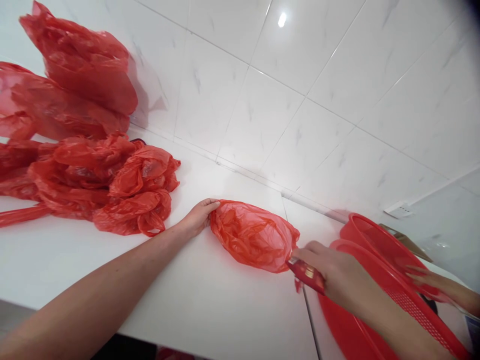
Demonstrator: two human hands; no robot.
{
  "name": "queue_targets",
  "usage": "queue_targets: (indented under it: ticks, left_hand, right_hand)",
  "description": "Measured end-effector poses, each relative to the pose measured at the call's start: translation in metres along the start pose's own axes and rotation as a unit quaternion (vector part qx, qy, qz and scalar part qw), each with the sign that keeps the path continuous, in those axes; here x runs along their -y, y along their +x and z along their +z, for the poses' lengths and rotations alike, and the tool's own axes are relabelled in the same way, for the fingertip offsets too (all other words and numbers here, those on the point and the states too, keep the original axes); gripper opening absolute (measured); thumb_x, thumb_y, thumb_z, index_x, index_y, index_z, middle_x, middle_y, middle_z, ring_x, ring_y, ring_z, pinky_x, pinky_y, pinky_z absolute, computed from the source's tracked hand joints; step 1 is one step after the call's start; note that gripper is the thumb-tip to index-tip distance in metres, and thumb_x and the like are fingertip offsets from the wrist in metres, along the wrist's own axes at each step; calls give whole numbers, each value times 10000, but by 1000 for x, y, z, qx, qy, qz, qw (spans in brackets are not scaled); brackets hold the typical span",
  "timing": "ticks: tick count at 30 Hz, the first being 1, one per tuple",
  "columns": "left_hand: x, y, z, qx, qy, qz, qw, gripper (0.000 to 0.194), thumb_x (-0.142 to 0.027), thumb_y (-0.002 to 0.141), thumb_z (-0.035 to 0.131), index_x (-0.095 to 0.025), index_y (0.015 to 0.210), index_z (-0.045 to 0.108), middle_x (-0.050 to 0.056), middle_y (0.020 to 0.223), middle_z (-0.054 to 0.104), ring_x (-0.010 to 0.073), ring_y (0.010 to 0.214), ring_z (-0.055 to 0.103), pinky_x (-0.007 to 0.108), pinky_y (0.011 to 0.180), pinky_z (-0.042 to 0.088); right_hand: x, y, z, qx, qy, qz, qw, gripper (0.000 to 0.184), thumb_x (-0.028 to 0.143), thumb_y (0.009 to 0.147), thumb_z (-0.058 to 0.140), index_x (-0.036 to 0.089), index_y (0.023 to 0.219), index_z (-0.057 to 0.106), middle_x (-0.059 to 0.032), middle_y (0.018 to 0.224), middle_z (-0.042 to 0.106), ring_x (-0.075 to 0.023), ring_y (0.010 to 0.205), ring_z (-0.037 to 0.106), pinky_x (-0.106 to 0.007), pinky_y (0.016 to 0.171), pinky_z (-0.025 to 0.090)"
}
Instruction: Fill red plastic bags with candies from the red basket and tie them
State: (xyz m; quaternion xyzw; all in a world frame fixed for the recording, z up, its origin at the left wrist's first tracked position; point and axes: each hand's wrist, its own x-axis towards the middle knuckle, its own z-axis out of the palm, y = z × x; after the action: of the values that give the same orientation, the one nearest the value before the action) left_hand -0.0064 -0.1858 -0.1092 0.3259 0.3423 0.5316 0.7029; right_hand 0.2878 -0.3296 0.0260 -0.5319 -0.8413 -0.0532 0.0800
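Observation:
A red plastic bag point(251, 237) lies spread over the white table with its mouth open toward me. My left hand point(200, 215) is closed on the bag's left edge, pinching it between thumb and fingers. At the bag's right end, my right hand point(326, 262) is closed around a small red packet point(308, 274) with gold print. One end of the packet is against the bag's rim. Whether the right fingers also grip the bag is hard to see, as the hand is slightly blurred.
Crumpled red plastic bags point(86, 180) are heaped at the left, with more bags point(86, 70) against the tiled wall point(277, 115). Red perforated baskets point(408, 300) stand at the right. Another person's hand point(431, 280) reaches over them. A seam divides the white tabletop point(225, 305).

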Motion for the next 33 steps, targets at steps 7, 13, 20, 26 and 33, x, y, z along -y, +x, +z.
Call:
queue_targets:
  ticks: [7,13,20,26,33]
  left_hand:
    - [-5,-5,2,6,2,-6,1000,251,-314,694,689,-157,854,577,37,784,637,143,659,603,252,581,449]
    - [-6,-4,3,9,0,-19,1000,275,-324,687,696,-155,863,569,43,766,644,154,630,602,263,564,439]
    - [-1,2,-1,12,-6,-19,1000,315,-336,664,722,-154,875,575,59,799,666,166,655,617,261,576,434]
    - [-1,0,-1,12,-11,-8,1000,316,-353,655,730,-161,849,571,50,780,663,167,648,615,266,573,432]
    - [-5,-4,2,5,9,-10,1000,335,-360,637,745,-154,842,578,32,758,641,140,623,593,251,563,420]
  right_hand:
    - [21,79,43,70,-75,-45,994,419,66,725,462,303,1058,552,2,917,590,-123,651,527,-232,532,334]
    - [26,100,60,56,24,70,996,583,288,734,601,355,1278,401,-10,1090,567,-170,815,581,-264,622,417]
    - [10,86,63,-93,103,145,980,352,369,823,498,284,1164,516,-25,1213,507,-198,1067,523,-339,861,429]
    - [-4,60,102,-307,204,313,875,643,430,756,568,234,1334,364,-126,1319,388,-279,1151,463,-421,896,414]
    - [-18,51,138,-291,312,415,804,785,525,716,586,190,1365,297,-144,1297,430,-261,1090,511,-372,854,453]
